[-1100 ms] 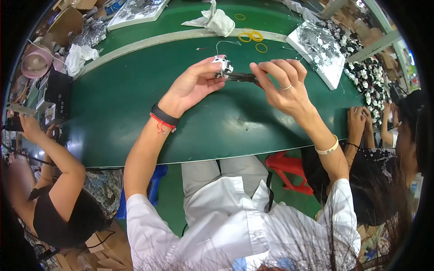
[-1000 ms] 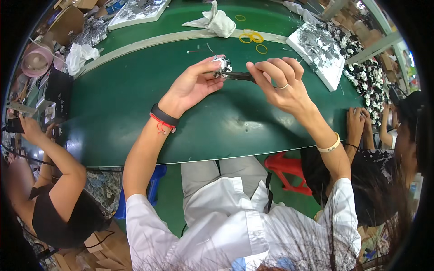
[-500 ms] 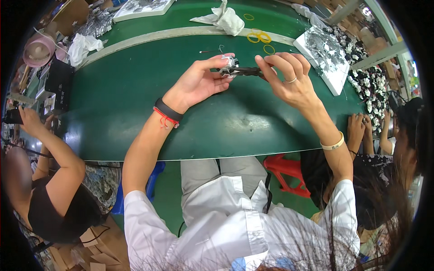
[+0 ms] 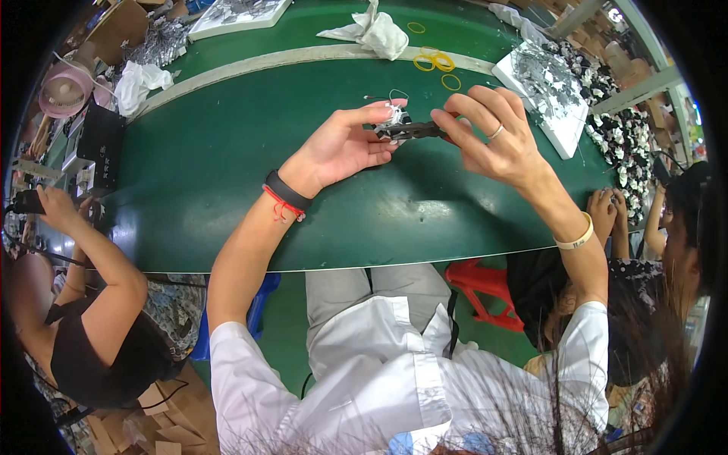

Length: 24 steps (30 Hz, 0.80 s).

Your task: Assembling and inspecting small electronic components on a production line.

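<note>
Our left hand pinches a white part at its far end; our right hand grips pliers against it.

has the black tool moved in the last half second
Yes: the black tool has shifted slightly away from the yellow rubber bands, toward the table's near edge.

**Around your table**

Above it, the assembly sits in your left hand, pliers in your right hand. Beyond lie rubber bands, a cloth to their left. On the right, a slab lies left of heaped parts; a box stands far left.
</note>
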Each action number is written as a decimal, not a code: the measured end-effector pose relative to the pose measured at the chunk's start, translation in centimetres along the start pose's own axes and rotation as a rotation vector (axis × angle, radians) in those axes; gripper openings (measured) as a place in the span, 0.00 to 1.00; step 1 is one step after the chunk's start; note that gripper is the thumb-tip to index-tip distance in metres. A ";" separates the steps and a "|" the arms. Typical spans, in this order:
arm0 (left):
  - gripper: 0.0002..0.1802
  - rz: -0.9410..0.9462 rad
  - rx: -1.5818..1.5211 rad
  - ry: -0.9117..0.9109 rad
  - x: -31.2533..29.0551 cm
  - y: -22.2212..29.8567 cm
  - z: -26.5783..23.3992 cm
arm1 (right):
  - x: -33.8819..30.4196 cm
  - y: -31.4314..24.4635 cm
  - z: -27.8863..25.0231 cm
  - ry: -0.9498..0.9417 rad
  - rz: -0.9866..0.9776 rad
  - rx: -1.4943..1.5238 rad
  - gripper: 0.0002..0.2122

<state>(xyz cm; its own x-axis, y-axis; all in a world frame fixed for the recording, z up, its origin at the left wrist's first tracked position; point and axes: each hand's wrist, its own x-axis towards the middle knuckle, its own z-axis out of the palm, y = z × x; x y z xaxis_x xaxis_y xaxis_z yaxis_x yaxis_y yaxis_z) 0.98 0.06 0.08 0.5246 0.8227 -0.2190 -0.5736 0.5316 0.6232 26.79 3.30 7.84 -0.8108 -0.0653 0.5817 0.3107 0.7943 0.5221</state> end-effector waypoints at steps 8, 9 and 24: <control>0.33 0.354 0.190 0.005 -0.8 -0.1 0.1 | -2.4 -3.1 2.3 0.119 0.568 0.391 0.28; 0.36 0.392 0.217 -0.018 -0.5 0.1 0.6 | -3.3 -3.6 2.7 0.177 0.762 0.586 0.27; 0.37 0.889 1.047 0.003 -0.3 -1.2 1.8 | -5.2 -5.5 4.4 0.197 0.799 0.708 0.27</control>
<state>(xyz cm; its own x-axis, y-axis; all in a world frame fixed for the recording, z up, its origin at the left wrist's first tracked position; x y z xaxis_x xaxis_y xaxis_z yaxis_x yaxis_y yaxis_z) 2.62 -1.23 0.72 0.2308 0.8043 0.5475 0.0261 -0.5676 0.8229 27.08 1.93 -0.77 -0.3876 0.5798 0.7167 0.3056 0.8143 -0.4935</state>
